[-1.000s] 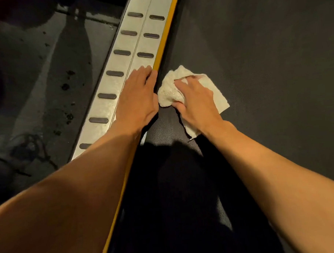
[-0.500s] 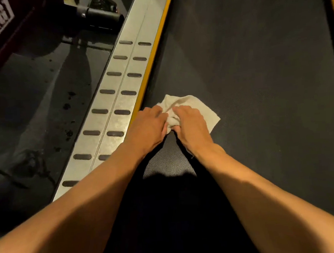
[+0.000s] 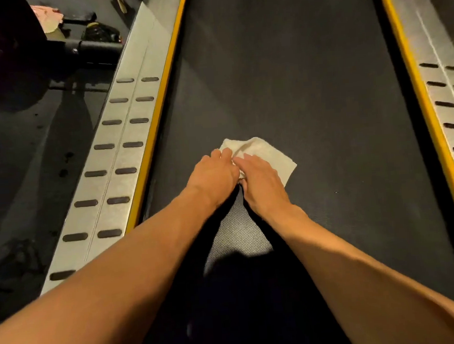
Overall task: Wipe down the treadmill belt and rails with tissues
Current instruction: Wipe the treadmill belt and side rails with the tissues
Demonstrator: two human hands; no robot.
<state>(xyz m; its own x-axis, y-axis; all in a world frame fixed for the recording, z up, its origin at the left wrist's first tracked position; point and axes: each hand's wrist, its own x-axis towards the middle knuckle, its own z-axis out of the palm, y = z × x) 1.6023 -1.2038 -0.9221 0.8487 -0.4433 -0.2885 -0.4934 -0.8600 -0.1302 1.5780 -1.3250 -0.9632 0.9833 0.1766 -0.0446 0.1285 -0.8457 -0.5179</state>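
Observation:
A crumpled white tissue (image 3: 266, 153) lies on the dark grey treadmill belt (image 3: 308, 85), a little left of its middle. My left hand (image 3: 212, 176) has its fingertips curled onto the tissue's left edge. Close beside it, my right hand (image 3: 261, 181) lies over the tissue's near part, with fingers and thumb round a bunched fold between the two hands. The left rail (image 3: 118, 163) is silver with dark slots and a yellow inner edge. The right rail (image 3: 443, 95) looks the same and runs along the right border.
Left of the treadmill is a dark floor (image 3: 32, 164) with small specks. At the top left stand a black bar-shaped piece of equipment (image 3: 91, 48) and a pinkish cloth (image 3: 48, 19). My dark-clothed legs (image 3: 242, 291) kneel on the belt between my forearms.
My left hand has come off the left rail onto the tissue. Both hands and the tissue have shifted right, away from the yellow edge toward the belt's middle. The right rail has come into view.

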